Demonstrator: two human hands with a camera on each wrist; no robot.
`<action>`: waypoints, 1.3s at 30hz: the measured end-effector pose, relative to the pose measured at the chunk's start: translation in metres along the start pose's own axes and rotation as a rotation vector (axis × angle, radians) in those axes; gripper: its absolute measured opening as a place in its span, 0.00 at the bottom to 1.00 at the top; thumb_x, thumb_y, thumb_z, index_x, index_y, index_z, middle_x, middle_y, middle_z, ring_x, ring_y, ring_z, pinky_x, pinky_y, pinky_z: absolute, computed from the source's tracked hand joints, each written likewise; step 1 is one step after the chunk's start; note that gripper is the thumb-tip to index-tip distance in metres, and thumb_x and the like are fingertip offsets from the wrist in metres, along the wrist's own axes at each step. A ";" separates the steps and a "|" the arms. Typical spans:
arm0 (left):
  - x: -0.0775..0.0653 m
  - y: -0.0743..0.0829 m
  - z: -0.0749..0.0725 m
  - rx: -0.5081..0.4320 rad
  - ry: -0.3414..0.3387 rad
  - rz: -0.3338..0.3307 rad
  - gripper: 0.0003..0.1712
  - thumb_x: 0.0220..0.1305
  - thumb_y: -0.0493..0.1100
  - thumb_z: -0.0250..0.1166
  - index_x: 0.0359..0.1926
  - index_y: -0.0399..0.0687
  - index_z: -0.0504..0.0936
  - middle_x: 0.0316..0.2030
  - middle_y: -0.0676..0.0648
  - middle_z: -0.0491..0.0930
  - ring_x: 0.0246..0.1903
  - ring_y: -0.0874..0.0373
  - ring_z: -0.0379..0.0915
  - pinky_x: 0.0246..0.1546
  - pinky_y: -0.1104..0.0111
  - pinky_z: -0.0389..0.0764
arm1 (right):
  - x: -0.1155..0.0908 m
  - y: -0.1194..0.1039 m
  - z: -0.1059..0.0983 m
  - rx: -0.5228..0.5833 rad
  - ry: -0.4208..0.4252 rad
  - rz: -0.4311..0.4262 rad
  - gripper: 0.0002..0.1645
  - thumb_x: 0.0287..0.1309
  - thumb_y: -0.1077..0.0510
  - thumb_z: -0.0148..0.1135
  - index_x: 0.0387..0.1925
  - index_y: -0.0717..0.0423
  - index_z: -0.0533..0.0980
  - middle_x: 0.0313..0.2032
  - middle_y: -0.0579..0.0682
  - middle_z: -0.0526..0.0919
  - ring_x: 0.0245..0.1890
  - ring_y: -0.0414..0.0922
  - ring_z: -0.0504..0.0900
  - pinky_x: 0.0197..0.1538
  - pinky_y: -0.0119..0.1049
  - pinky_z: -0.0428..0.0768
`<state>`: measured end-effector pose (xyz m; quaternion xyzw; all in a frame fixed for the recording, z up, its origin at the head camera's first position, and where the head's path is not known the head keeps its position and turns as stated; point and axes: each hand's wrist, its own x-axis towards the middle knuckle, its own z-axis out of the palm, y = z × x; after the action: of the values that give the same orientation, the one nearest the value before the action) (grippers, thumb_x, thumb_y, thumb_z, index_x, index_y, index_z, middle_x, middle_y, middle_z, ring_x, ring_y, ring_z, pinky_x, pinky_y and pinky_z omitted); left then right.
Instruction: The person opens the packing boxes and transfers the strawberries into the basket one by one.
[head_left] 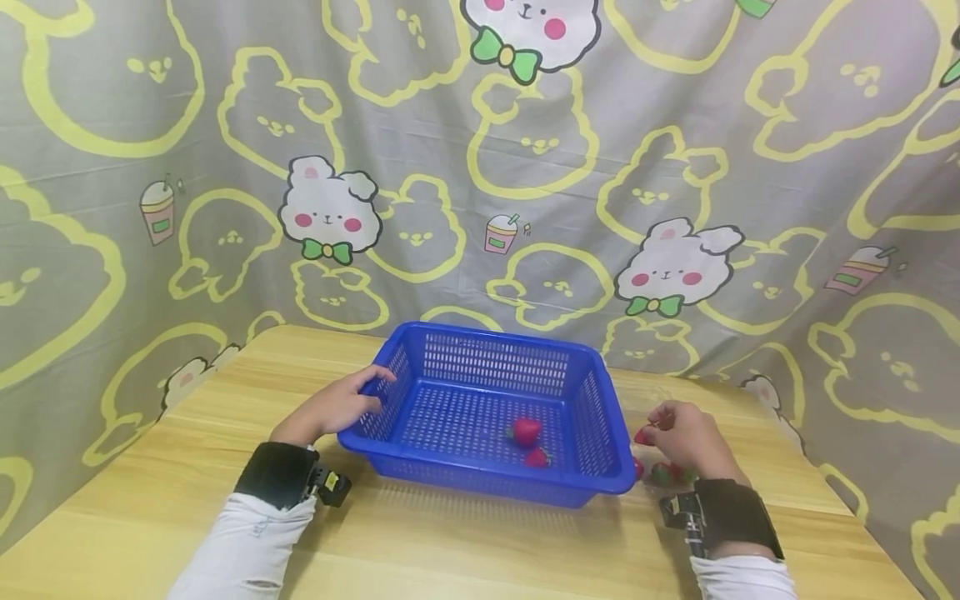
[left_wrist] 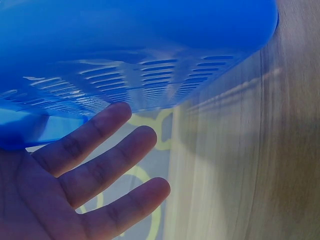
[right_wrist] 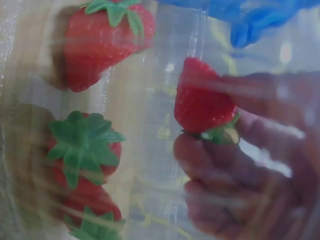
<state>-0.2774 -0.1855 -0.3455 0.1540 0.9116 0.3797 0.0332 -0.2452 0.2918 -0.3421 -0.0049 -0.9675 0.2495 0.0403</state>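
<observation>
A blue perforated plastic basket [head_left: 480, 477] stands on the table, with two red strawberries [head_left: 527, 432] on its floor toward the right. My left hand [head_left: 341, 407] is at the basket's left rim. In the left wrist view, three straight, spread fingers [left_wrist: 112, 170] lie along the outside of its slotted wall. Right of the basket, my right hand [head_left: 686, 433] pinches a strawberry [right_wrist: 205, 97] between thumb and fingers, its green leaves toward the hand. Several other strawberries [right_wrist: 84, 147] lie beside it, seen through clear plastic [right_wrist: 170, 30] in the right wrist view.
The wooden table [head_left: 480, 554] runs back to a grey curtain [head_left: 427, 117] with yellow outlines and rabbit faces. Clear plastic, hard to make out in the head view, surrounds the loose strawberries right beside the basket's right wall.
</observation>
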 end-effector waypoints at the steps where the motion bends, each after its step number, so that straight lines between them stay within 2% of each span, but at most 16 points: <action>1: 0.000 0.000 0.000 0.003 0.002 -0.001 0.24 0.58 0.37 0.54 0.58 0.47 0.69 0.57 0.32 0.69 0.48 0.38 0.70 0.47 0.40 0.73 | 0.000 0.000 0.000 -0.001 0.003 -0.004 0.16 0.54 0.57 0.63 0.40 0.65 0.74 0.37 0.64 0.83 0.32 0.51 0.78 0.34 0.48 0.78; 9: 0.000 0.000 0.000 0.004 -0.003 0.004 0.24 0.59 0.37 0.54 0.58 0.48 0.69 0.59 0.32 0.68 0.49 0.37 0.69 0.47 0.40 0.72 | -0.001 -0.003 -0.003 0.002 0.005 -0.024 0.15 0.54 0.56 0.63 0.39 0.64 0.75 0.36 0.62 0.84 0.37 0.56 0.80 0.39 0.54 0.77; 16: 0.000 0.001 -0.001 0.003 -0.003 0.006 0.24 0.59 0.37 0.55 0.58 0.47 0.69 0.58 0.32 0.69 0.48 0.37 0.69 0.46 0.41 0.73 | -0.002 -0.001 -0.005 -0.010 0.029 -0.057 0.14 0.52 0.57 0.63 0.38 0.64 0.75 0.36 0.63 0.84 0.29 0.49 0.79 0.35 0.50 0.78; 26: 0.000 -0.001 0.000 0.006 -0.002 -0.002 0.24 0.58 0.37 0.55 0.58 0.47 0.69 0.59 0.31 0.68 0.49 0.37 0.69 0.47 0.39 0.72 | -0.003 -0.004 -0.007 0.004 0.019 -0.037 0.13 0.54 0.57 0.63 0.38 0.63 0.75 0.37 0.64 0.84 0.31 0.51 0.79 0.33 0.48 0.78; 39: 0.000 -0.001 0.001 -0.006 -0.001 -0.005 0.24 0.59 0.36 0.54 0.58 0.47 0.69 0.60 0.30 0.67 0.51 0.36 0.69 0.49 0.37 0.72 | -0.005 -0.009 -0.009 -0.011 0.048 -0.057 0.12 0.53 0.58 0.63 0.36 0.63 0.76 0.36 0.64 0.84 0.36 0.57 0.80 0.37 0.52 0.77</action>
<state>-0.2779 -0.1856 -0.3466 0.1520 0.9107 0.3824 0.0353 -0.2398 0.2885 -0.3303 0.0162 -0.9674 0.2426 0.0706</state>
